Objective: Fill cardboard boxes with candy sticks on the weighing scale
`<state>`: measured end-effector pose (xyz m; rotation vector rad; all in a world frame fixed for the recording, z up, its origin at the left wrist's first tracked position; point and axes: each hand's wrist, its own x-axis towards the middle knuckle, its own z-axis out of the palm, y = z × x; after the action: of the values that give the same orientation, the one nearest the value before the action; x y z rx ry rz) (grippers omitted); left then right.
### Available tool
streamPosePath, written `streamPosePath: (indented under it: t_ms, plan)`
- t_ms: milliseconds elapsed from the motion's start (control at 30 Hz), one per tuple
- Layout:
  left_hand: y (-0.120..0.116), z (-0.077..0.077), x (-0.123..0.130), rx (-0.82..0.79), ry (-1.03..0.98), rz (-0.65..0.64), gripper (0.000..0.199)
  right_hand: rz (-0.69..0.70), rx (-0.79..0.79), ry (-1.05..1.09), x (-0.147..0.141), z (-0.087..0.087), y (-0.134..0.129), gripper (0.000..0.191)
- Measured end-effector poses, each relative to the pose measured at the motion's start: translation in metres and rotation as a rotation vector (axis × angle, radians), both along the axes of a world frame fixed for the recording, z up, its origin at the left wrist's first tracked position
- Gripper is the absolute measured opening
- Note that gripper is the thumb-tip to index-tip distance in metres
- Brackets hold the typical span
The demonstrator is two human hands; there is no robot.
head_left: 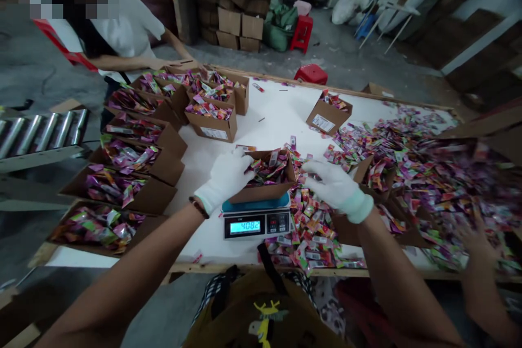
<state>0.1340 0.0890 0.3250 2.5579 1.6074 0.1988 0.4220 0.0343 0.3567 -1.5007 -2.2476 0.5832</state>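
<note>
A small cardboard box (261,192) full of colourful packets rests on a digital scale (256,224) whose lit display seems to read 4082. My left hand (229,174), in a white glove, touches the box's left side, its fingers over the rim and partly curled; whether they grip the box is unclear. To the right of the box, my right hand (336,187), also gloved in white, hovers above loose packets (314,217) with its fingers apart. Nothing shows in it.
Filled boxes (163,160) line the table's left side. Another box (328,117) stands behind the scale, to the right. Packets are heaped at right, where another person's blurred hand (475,234) reaches in. A person (126,22) sits at back left, beside a roller conveyor (41,133).
</note>
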Motion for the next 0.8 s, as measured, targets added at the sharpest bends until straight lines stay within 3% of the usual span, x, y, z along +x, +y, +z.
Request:
streamPosePath:
  t_ms: [100, 200, 300, 400, 500, 567, 667, 800]
  plan:
    - [0.0, -0.003, 0.008, 0.038, -0.108, -0.061, 0.029, -0.022, 0.063, 0.114, -0.034, -0.014, 0.015, 0.029]
    - [-0.004, 0.018, 0.01, 0.081, -0.367, -0.143, 0.024, 0.0, 0.136, 0.177, -0.062, -0.016, 0.027, 0.045]
    - [-0.013, 0.041, 0.011, 0.114, -0.525, -0.17, 0.022, 0.086, 0.122, 0.118, -0.066, -0.005, 0.03, 0.029]
    - [-0.029, 0.04, 0.016, 0.073, -0.488, -0.149, 0.03, -0.026, 0.134, -0.051, -0.04, 0.009, 0.025, 0.03]
    - [-0.041, 0.01, 0.024, -0.097, -0.151, -0.244, 0.041, -0.197, 0.125, -0.208, 0.0, 0.008, 0.015, 0.034]
    - [-0.039, -0.012, 0.027, -0.199, 0.054, -0.262, 0.032, -0.247, 0.093, -0.218, 0.024, -0.001, 0.007, 0.041]
    - [-0.015, -0.028, 0.016, -0.263, 0.172, -0.235, 0.027, -0.321, 0.056, -0.147, 0.056, -0.014, -0.012, 0.045]
    - [0.055, -0.019, -0.033, -0.244, 0.297, -0.13, 0.035, -0.475, 0.019, -0.157, 0.122, -0.027, -0.058, 0.041]
